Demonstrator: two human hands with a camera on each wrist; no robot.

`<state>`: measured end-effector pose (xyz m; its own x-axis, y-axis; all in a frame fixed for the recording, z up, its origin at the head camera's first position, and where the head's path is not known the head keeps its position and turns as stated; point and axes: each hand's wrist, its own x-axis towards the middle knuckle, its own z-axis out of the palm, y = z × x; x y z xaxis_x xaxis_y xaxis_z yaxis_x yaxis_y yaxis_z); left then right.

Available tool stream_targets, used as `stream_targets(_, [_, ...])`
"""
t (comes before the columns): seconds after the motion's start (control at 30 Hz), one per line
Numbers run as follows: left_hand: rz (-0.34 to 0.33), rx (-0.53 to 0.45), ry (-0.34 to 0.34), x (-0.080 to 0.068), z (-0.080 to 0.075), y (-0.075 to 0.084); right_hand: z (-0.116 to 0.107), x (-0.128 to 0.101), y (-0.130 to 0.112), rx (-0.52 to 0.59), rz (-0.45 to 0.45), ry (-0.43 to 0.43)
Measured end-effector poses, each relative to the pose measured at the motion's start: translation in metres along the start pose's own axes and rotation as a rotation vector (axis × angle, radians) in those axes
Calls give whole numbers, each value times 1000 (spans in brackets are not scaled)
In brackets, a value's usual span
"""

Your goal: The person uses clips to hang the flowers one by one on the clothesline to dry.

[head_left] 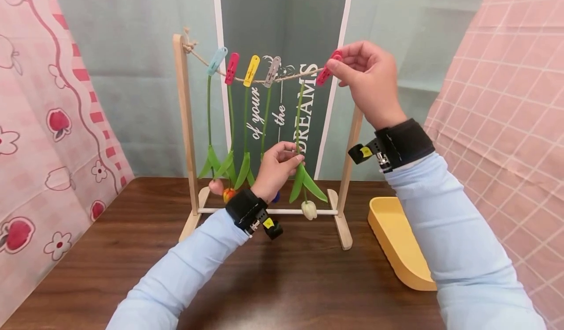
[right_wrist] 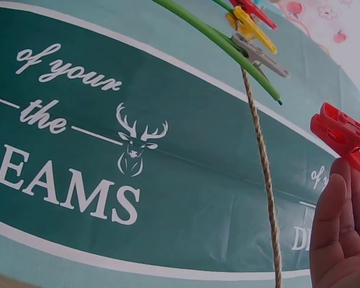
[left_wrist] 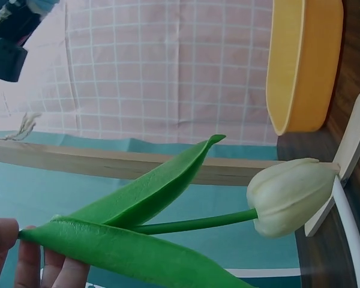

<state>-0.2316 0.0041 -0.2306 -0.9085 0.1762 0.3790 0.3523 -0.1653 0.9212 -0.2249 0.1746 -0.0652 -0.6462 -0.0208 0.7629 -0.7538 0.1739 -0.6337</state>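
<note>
My left hand (head_left: 274, 171) pinches the green stem of a white artificial tulip (head_left: 309, 210) just above its leaves, so the flower hangs head down. The cut end of its stem reaches the twine (head_left: 291, 78), as the right wrist view also shows. Between the thumb and fingers of my right hand (head_left: 374, 82) is a red clothespin (right_wrist: 342, 129), held beside the twine's right part. Light blue (head_left: 217, 60), red (head_left: 231, 68), yellow (head_left: 251, 70) and grey (head_left: 272, 71) clothespins sit on the twine to the left, with upside-down tulips hanging below; my left hand partly hides some.
The twine is strung across a wooden frame (head_left: 187, 124) with a white bottom bar (head_left: 273, 212), standing on a brown table (head_left: 308, 281). A yellow tray (head_left: 396, 244) lies at the right, partly behind my right sleeve. Cloth backdrops surround the table.
</note>
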Motion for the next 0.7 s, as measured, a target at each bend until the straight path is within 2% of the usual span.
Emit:
stream_targets(0.2, [16,-2,13,7,0,0,10,14,-3,-57,53,0])
stream_targets(0.7, [5,-28,65,17,4,-2,24,34,-5,-165,230,57])
